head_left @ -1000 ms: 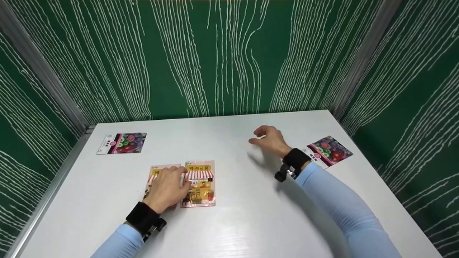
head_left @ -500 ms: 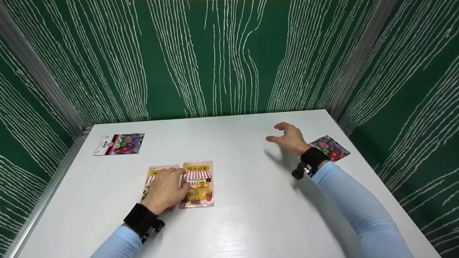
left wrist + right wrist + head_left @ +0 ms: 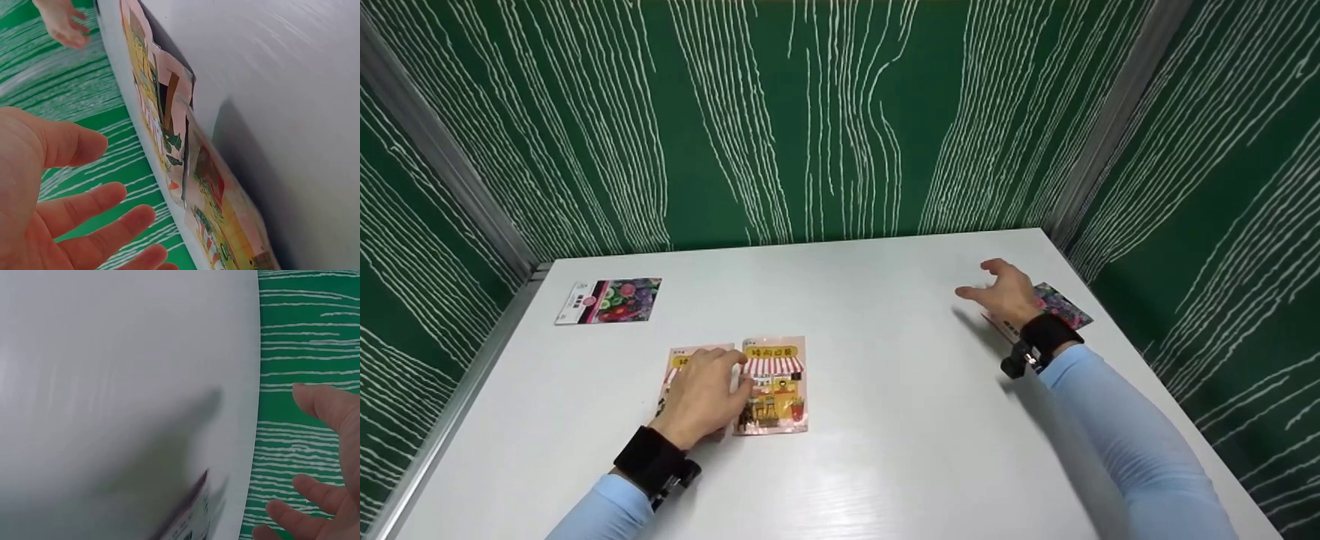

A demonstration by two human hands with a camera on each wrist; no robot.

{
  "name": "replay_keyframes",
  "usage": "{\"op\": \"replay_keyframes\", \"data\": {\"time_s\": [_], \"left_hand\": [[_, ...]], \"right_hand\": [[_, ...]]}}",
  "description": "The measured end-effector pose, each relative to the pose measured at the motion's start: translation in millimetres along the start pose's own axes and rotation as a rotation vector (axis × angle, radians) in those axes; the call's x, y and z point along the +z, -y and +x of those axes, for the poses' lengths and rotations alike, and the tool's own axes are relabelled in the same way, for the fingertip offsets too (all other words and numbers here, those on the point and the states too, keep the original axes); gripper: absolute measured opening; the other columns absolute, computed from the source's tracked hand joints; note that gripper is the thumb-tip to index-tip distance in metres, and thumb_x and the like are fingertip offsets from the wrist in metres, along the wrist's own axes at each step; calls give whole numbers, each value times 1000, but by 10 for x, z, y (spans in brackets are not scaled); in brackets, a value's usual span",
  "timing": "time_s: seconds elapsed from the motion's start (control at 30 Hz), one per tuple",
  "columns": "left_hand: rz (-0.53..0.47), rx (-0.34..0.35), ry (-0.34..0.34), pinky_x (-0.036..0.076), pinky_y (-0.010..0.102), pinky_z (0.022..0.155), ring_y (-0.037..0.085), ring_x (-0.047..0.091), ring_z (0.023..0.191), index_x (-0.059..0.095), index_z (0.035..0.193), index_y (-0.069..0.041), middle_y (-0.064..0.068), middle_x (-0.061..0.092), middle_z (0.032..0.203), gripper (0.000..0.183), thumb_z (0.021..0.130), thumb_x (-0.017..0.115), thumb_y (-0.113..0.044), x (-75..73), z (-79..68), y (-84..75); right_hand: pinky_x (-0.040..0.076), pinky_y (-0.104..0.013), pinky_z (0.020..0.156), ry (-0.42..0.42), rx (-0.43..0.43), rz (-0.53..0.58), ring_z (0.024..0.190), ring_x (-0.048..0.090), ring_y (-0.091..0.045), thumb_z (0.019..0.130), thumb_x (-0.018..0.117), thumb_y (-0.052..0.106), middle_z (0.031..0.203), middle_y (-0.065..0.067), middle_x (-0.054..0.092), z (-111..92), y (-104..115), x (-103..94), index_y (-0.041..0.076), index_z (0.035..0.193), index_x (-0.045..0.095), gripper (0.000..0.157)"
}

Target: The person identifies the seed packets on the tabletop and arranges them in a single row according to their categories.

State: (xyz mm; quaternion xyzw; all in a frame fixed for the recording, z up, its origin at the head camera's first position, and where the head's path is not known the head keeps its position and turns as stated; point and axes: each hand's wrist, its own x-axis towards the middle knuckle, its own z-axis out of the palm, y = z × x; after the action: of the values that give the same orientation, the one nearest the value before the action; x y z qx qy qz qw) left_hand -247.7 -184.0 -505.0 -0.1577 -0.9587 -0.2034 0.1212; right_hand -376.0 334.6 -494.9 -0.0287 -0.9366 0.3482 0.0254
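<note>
Two pink seed packets with a striped awning print lie side by side on the white table. My left hand (image 3: 701, 397) is over the left packet (image 3: 678, 360) and hides most of it, its fingertips by the near edge of the right packet (image 3: 777, 386). In the left wrist view its fingers (image 3: 112, 222) are spread and relaxed, holding nothing. My right hand (image 3: 1006, 294) hovers, thumb and fingers apart, partly covering a packet with a flower photo (image 3: 1063, 306) at the table's right. A corner of that packet (image 3: 191, 517) shows in the right wrist view.
Another flower-photo packet (image 3: 622, 300) lies flat at the back left of the table (image 3: 885, 420). Green walls (image 3: 840, 120) with white wavy lines stand behind and at both sides. Each wrist wears a black strap (image 3: 651, 459) with a small camera.
My right hand has moved rightward in the air, coming over the right-hand flower packet. My left hand has stayed over the pink packets.
</note>
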Motion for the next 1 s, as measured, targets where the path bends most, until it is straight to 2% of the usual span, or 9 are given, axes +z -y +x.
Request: {"op": "replay_keyframes", "data": {"time_s": [0.27, 0.4, 0.53, 0.77, 0.93, 1.0], "left_hand": [[8, 18, -29, 63, 59, 98, 45, 76, 110, 82, 112, -3, 20, 84, 115, 23, 95, 82, -18, -12, 24, 17], [7, 10, -19, 62, 60, 103, 45, 76, 115, 82, 113, -3, 20, 84, 119, 23, 97, 81, -20, -23, 31, 12], [12, 2, -12, 61, 59, 106, 44, 76, 118, 82, 114, -5, 19, 84, 120, 22, 99, 81, -21, -26, 17, 18], [9, 8, -13, 62, 57, 97, 42, 76, 111, 82, 112, -5, 16, 83, 103, 20, 99, 81, -20, -36, 4, 37], [7, 15, -15, 63, 58, 99, 42, 77, 111, 82, 112, -5, 18, 85, 113, 20, 98, 81, -19, -27, 8, 32], [6, 15, -12, 63, 56, 95, 41, 77, 107, 82, 111, -5, 18, 85, 113, 20, 98, 81, -19, -21, 8, 29]], "right_hand": [[49, -73, 113, -52, 85, -137, 137, 57, -60, 98, 80, 55, 160, -38, 53, -4, -224, -181, -4, 167, 41, 99], [42, -79, 116, -64, 143, -158, 143, 50, -63, 97, 81, 60, 156, -39, 54, -21, -389, -244, -4, 167, 41, 103], [37, -80, 119, -30, 190, -157, 148, 43, -65, 96, 79, 64, 159, -41, 49, -58, -523, -338, -5, 168, 37, 109], [38, -82, 118, 61, 234, -201, 151, 37, -67, 94, 78, 73, 165, -45, 40, -172, -631, -546, -10, 170, 26, 124], [34, -89, 120, 71, 272, -270, 149, 36, -71, 92, 78, 76, 161, -49, 40, -223, -690, -559, -16, 164, 29, 127], [36, -89, 118, 65, 281, -292, 147, 36, -72, 90, 79, 77, 157, -50, 42, -228, -718, -548, -18, 161, 33, 127]]}}
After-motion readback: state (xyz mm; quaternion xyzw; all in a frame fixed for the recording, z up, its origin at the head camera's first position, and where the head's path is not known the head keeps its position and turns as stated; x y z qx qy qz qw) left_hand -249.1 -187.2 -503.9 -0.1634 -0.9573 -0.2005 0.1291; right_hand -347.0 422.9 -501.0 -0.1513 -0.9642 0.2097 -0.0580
